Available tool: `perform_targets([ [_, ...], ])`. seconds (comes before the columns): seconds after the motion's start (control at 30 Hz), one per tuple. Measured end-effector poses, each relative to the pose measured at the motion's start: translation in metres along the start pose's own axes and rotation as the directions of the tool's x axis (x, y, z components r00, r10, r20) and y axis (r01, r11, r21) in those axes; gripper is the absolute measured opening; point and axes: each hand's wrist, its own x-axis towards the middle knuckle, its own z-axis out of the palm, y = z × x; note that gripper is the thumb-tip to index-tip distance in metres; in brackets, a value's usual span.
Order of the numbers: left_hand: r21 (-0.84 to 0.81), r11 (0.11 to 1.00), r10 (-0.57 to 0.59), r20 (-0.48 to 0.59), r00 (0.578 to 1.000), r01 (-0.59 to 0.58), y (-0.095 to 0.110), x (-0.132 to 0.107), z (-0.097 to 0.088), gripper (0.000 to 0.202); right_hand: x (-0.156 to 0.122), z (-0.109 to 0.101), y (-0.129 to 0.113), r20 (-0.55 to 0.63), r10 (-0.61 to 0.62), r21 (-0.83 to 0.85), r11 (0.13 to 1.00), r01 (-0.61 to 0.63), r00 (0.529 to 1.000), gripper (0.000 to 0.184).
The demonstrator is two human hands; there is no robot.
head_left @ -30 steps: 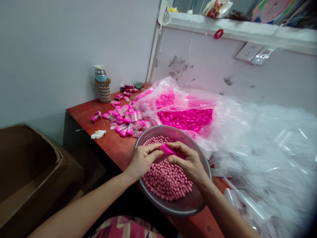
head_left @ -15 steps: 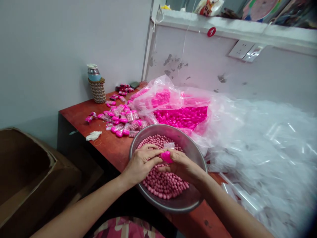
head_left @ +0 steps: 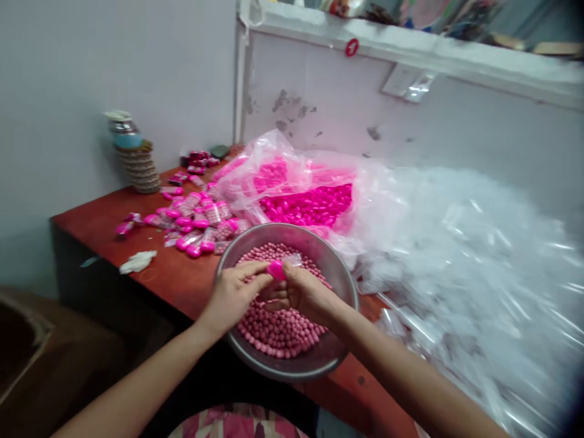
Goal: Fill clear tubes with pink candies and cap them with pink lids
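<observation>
Over a metal bowl my two hands meet at a bright pink cap. My left hand pinches its left side with thumb and finger. From the right, my right hand grips the same cap, its lower fingers curled beneath. Whether a clear container is joined to the cap is hidden by the fingers. Pink beads fill much of the bowl under my hands. A small clear plastic container shows just behind my right thumb, on the beads.
Bead-filled containers with pink caps lie heaped on the red table. Behind the bowl is a plastic bag of pink caps. Many clear containers pile up at right. A flask in a woven sleeve stands at the back left; a cardboard box is below.
The whole view has shifted, so the scene sits further left. Both hands stay together on the pink cap above the bowl, with slightly changed finger positions.
</observation>
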Motion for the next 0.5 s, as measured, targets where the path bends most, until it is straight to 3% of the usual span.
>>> perform_targets([
  [0.07,0.041,0.998,-0.038,-0.111,0.993,0.043,0.004,0.023,-0.013,0.027,-0.013,-0.002,-0.007,-0.067,-0.155,-0.114,0.983,0.147,0.986,0.049],
  [0.13,0.141,0.99,0.023,-0.287,0.958,0.018,0.012,0.054,-0.029,0.033,-0.034,-0.012,-0.012,-0.166,-0.3,-0.258,0.933,0.252,0.939,0.044],
  [0.23,0.235,0.961,0.234,-0.398,0.887,-0.148,0.026,0.092,-0.046,0.048,-0.078,-0.046,-0.013,-0.363,-0.375,-0.465,0.866,0.183,0.853,0.03],
  [0.27,0.255,0.948,0.281,-0.39,0.877,-0.191,0.03,0.097,-0.049,0.052,-0.094,-0.061,-0.011,-0.438,-0.397,-0.534,0.836,0.122,0.806,0.028],
  [0.3,0.289,0.932,0.32,-0.368,0.873,-0.22,0.033,0.098,-0.049,0.052,-0.108,-0.076,-0.009,-0.513,-0.455,-0.61,0.79,0.063,0.728,0.027],
  [0.33,0.328,0.917,0.338,-0.332,0.881,-0.228,0.034,0.094,-0.047,0.049,-0.12,-0.09,-0.006,-0.569,-0.521,-0.676,0.737,0.0,0.636,0.026],
  [0.37,0.367,0.904,0.334,-0.289,0.897,-0.218,0.033,0.087,-0.044,0.044,-0.129,-0.102,-0.005,-0.595,-0.551,-0.712,0.699,-0.066,0.586,0.027],
  [0.43,0.403,0.9,0.271,-0.226,0.936,-0.164,0.029,0.067,-0.035,0.035,-0.135,-0.116,-0.004,-0.581,-0.557,-0.761,0.63,-0.154,0.593,0.029],
  [0.5,0.361,0.928,0.18,-0.211,0.961,-0.095,0.022,0.048,-0.026,0.033,-0.124,-0.115,-0.009,-0.507,-0.535,-0.81,0.564,-0.161,0.675,0.03],
])
